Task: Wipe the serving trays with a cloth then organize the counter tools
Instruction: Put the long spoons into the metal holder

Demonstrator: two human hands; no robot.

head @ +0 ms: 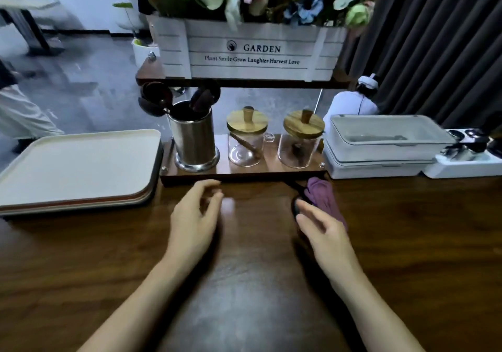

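The head view looks down on a dark wooden bench (pixel 407 243). The trays (pixel 78 167) lie in a stack at the left edge, the cream one on top, so they are flat and easy to wipe. The purple cloth (pixel 326 199) lies crumpled on the bench, touching the front right corner of the rack (pixel 244 173), well apart from the trays.

The left hand (pixel 194 216) hovers just in front of the rack. Its fingers are loosely curled and hold nothing, though they are a little blurred. The right hand (pixel 323 229) is just beside the cloth, with fingers straight and near together. The fingertips are at a dark tool (pixel 295 208) that lies by the cloth; it is not possible to tell if they touch it.

On the rack stand a metal holder (pixel 194 140) with dark utensils and two glass jars (pixel 245 137) with wooden lids, probably to keep small tools together. A flower box (pixel 250 50) sits on top.

The wiping seems not yet started; the cloth is probably taken first.
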